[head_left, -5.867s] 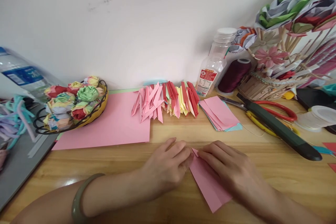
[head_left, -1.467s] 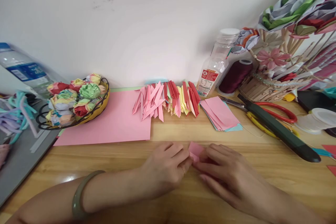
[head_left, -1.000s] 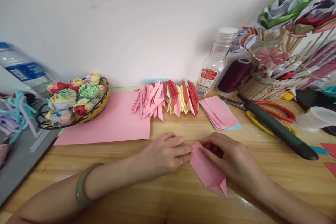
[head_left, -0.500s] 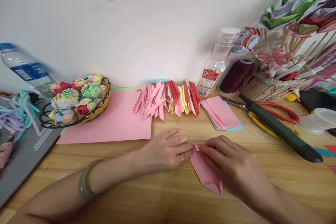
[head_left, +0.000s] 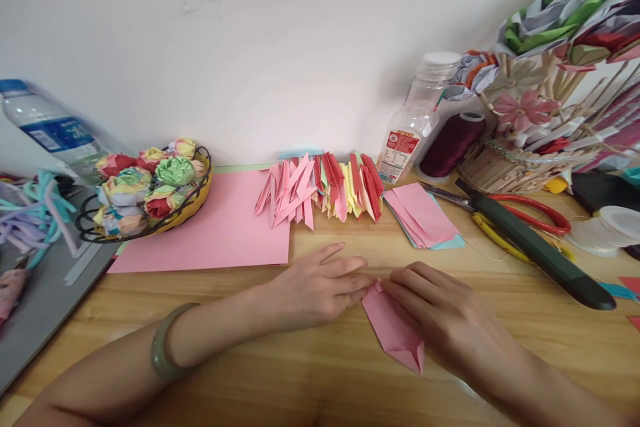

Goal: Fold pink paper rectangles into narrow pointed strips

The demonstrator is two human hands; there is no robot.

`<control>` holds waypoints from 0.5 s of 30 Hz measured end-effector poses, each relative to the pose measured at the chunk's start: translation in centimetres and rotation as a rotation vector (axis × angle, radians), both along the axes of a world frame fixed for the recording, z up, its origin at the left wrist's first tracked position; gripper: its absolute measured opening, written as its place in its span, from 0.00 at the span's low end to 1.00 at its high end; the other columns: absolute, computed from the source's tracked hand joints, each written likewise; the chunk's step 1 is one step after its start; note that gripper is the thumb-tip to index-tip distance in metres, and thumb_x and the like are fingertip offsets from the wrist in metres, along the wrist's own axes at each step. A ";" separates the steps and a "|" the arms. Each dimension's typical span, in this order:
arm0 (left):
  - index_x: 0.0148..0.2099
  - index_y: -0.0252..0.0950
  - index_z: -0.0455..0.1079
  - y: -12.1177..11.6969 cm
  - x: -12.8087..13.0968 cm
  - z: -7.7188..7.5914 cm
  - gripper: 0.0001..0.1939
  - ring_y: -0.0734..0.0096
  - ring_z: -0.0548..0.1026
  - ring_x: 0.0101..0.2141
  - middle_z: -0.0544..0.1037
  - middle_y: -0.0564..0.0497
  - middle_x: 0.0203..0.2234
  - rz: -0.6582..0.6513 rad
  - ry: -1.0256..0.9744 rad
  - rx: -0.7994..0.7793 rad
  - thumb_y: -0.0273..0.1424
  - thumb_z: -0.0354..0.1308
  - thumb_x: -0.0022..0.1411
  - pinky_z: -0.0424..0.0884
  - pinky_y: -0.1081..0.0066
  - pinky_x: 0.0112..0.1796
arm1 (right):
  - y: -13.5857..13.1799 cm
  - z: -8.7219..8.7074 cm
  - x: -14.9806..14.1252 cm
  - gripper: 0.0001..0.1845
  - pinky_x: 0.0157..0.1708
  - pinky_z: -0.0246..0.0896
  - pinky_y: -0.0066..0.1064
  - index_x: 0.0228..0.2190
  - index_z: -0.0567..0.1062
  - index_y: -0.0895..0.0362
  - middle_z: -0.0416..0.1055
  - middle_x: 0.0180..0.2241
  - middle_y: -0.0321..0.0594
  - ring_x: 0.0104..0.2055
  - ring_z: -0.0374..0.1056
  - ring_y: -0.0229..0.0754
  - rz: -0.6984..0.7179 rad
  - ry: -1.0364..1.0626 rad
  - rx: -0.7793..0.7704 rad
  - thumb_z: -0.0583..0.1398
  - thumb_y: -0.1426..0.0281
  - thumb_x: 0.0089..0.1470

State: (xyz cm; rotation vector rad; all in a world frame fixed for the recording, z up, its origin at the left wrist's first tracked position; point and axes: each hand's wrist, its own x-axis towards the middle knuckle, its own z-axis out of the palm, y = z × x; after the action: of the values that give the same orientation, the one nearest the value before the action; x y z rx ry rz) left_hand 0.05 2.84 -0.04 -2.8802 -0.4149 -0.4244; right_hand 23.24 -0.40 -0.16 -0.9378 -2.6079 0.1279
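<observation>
A small sheet of pink paper (head_left: pixel 393 330) lies slantwise on the wooden table, its near corners folded in and a narrow fold at its far end. My left hand (head_left: pixel 327 287) has its upper fingers stretched apart, while the lower fingertips grip the paper's far left corner; the thumb is hidden. The fingers of my right hand (head_left: pixel 440 303) are closed together on the far right edge and cover part of the sheet. Beyond my hands stands a row of folded paper pieces (head_left: pixel 295 190) in pink, red and yellow. Right of it is a stack of pink and blue paper slips (head_left: pixel 423 213).
A basket (head_left: pixel 200 203) of paper flowers rests on large pink sheets (head_left: pixel 240 233) at left. Dark-handled pliers (head_left: pixel 540 247), red-and-yellow-handled scissors (head_left: pixel 537 210), a purple thread spool (head_left: pixel 453 147) and a clear bottle (head_left: pixel 410 127) are at right. A water bottle (head_left: pixel 55 130) leans at far left.
The pink sheet, flat-ended at first, now has folded near corners. It was turned and lifted between my hands. In the last half second my right fingers press over the far fold.
</observation>
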 end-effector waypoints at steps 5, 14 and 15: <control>0.54 0.33 0.64 0.0 0.0 -0.1 0.18 0.67 0.65 0.52 0.72 0.55 0.50 -0.001 -0.024 -0.012 0.24 0.38 0.70 0.61 0.60 0.53 | -0.1 0.0 0.0 0.15 0.28 0.58 0.34 0.32 0.72 0.62 0.66 0.28 0.43 0.31 0.60 0.43 0.003 0.011 -0.023 0.46 0.78 0.59; 0.53 0.33 0.66 0.1 0.1 0.1 0.16 0.68 0.67 0.51 0.73 0.52 0.48 -0.004 -0.014 -0.008 0.24 0.41 0.69 0.62 0.62 0.52 | -0.1 0.1 0.0 0.11 0.29 0.59 0.36 0.32 0.72 0.61 0.66 0.29 0.42 0.32 0.60 0.44 0.015 -0.011 -0.108 0.50 0.76 0.59; 0.52 0.33 0.66 0.1 0.1 0.1 0.16 0.68 0.67 0.51 0.73 0.52 0.48 -0.004 -0.017 -0.008 0.25 0.41 0.70 0.62 0.62 0.52 | -0.2 0.2 0.1 0.10 0.30 0.59 0.36 0.32 0.72 0.61 0.66 0.30 0.42 0.32 0.60 0.44 0.015 -0.015 -0.111 0.50 0.76 0.58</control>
State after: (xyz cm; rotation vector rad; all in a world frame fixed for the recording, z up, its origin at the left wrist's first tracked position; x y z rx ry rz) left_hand 0.16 2.97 0.09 -2.8871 -0.4148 -0.4487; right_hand 23.36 -0.56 -0.01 -0.9601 -2.6449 0.2735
